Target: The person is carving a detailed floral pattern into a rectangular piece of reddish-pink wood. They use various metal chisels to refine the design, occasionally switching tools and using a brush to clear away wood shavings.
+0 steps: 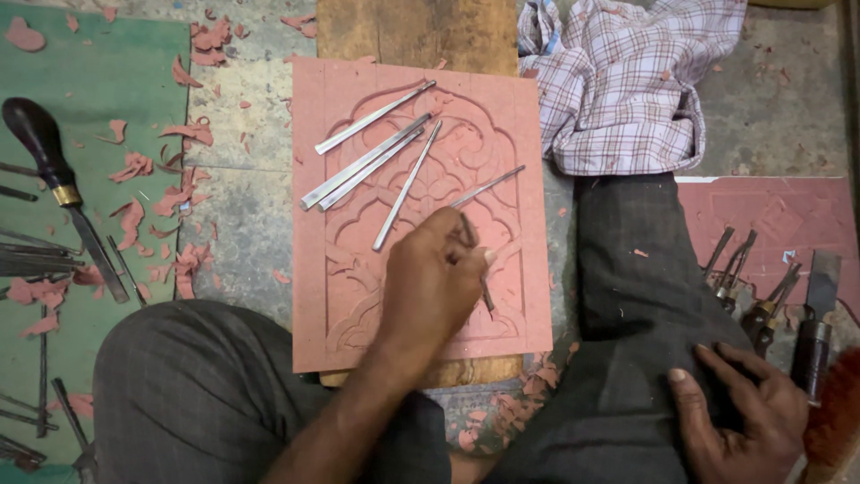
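Left hand (434, 278): I see fingers closed round a thin chisel (477, 262).
Right hand (743, 417): flat, empty, resting on my knee (645, 358).
Slab (417, 215): arch pattern carved (lower edge looks unfinished).

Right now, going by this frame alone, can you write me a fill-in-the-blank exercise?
1. The left hand holds a thin chisel on the carved ___ slab.
2. The right hand rests on a grey trouser ___.
3. The slab lies on a ___ board.

Missing words: pink; leg; wooden.
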